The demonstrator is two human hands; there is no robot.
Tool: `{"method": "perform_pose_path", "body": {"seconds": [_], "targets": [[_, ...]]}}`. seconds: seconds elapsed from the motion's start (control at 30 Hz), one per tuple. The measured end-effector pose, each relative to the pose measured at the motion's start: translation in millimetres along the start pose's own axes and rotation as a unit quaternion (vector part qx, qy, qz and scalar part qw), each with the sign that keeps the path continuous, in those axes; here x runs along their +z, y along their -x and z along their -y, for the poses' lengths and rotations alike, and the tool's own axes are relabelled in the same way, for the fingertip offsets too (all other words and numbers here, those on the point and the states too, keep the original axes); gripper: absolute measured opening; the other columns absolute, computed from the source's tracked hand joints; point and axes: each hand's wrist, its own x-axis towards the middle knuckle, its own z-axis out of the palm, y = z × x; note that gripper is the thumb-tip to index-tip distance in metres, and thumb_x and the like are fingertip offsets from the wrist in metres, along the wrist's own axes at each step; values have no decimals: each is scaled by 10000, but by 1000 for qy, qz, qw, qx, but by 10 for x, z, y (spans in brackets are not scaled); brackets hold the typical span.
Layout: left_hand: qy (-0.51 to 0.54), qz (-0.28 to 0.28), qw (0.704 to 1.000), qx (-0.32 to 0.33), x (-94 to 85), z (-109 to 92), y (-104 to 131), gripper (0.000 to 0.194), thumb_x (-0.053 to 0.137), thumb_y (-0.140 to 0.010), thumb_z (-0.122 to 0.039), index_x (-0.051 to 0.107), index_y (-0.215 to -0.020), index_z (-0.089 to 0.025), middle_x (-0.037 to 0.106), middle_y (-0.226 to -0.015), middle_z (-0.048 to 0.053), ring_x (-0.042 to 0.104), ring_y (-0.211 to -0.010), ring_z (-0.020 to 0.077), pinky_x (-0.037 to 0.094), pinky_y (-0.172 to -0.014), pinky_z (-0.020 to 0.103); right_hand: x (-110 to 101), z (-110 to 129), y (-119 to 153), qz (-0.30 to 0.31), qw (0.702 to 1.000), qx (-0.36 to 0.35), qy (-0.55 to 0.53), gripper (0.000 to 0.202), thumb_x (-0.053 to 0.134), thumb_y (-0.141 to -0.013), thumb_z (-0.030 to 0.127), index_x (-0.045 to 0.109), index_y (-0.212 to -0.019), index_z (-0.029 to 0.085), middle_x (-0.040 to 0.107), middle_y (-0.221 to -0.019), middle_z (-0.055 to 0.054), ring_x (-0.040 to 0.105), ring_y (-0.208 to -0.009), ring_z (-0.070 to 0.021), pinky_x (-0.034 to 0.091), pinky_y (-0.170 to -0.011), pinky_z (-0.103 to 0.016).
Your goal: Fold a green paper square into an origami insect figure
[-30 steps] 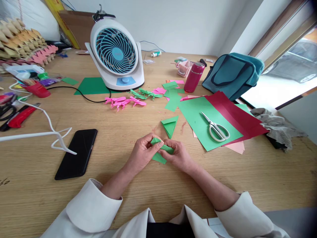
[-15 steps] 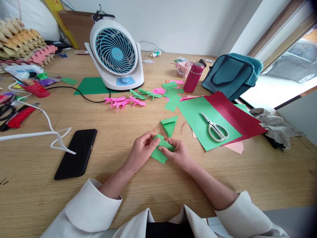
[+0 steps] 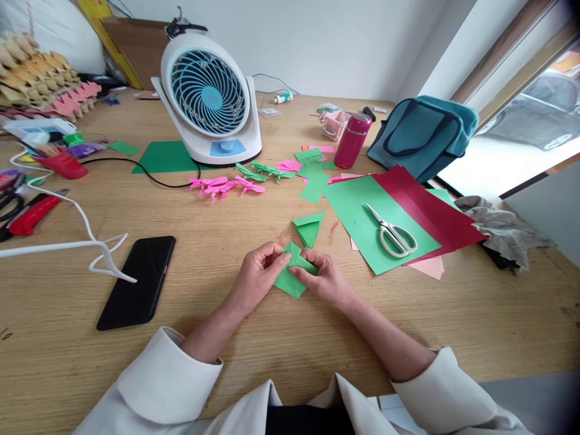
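Observation:
Between both hands is a small piece of green folded paper, creased, with its top point showing above the thumbs. My left hand pinches its left edge with thumb and fingers. On the opposite edge, my right hand grips a flap, thumb on top and fingers partly hidden behind. Just beyond the hands lies a second green folded paper triangle, flat on the table and touched by neither hand.
White-handled scissors rest on a green sheet at right, over red sheets. A black phone lies left. Pink folded figures sit before a fan. A red bottle and teal bag stand behind.
The top part of the green paper is now opened wider between the thumbs, showing creases. Both hands keep their grips almost in place. The whole view has shifted slightly.

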Motion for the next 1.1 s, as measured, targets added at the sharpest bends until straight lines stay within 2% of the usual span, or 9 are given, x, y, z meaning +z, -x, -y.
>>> {"method": "perform_pose_path", "body": {"seconds": [0.13,0.23,0.57,0.87,1.0,1.1], "targets": [[-62,-18,996,54,-20,-8,-16,298,570,-925,-334,544,-678,-170,448,-678,-29,410,-656,116,337,-618,254,-6,10,4,9,1000,0,15,255,649,-864,360,527,-716,191,458,-683,36,434,-667,-116,358,-622,-237],[-76,-20,994,72,-29,8,-23,294,578,-924,-320,545,-673,-170,454,-678,-29,416,-658,114,337,-622,254,-4,18,3,7,999,7,30,274,646,-868,381,526,-718,187,455,-683,37,429,-662,-113,350,-614,-238],[-25,-61,997,35,-9,79,-22,290,598,-905,-333,524,-674,-174,408,-656,-44,364,-621,102,313,-588,243,-11,-46,-11,9,997,72,18,323,692,-821,458,542,-740,183,443,-639,52,381,-583,-95,308,-534,-232],[50,-83,995,-11,3,96,-13,315,624,-895,-388,538,-688,-167,416,-657,-38,339,-629,100,293,-573,232,-13,-56,-12,-7,996,82,-22,316,723,-789,444,561,-721,181,429,-614,59,370,-563,-89,291,-527,-238],[101,-105,989,-17,-9,125,-30,334,647,-885,-418,548,-689,-166,407,-657,-39,339,-634,99,300,-574,222,9,-91,-33,-9,995,73,-72,299,744,-769,434,591,-735,180,493,-631,47,411,-575,-95,336,-552,-241],[140,-112,984,-19,-25,120,-50,324,656,-882,-425,563,-704,-170,431,-659,-40,380,-635,100,351,-597,217,26,-91,-50,-25,993,52,-100,279,733,-764,433,607,-754,184,576,-673,23,490,-616,-118,399,-598,-256]]}}
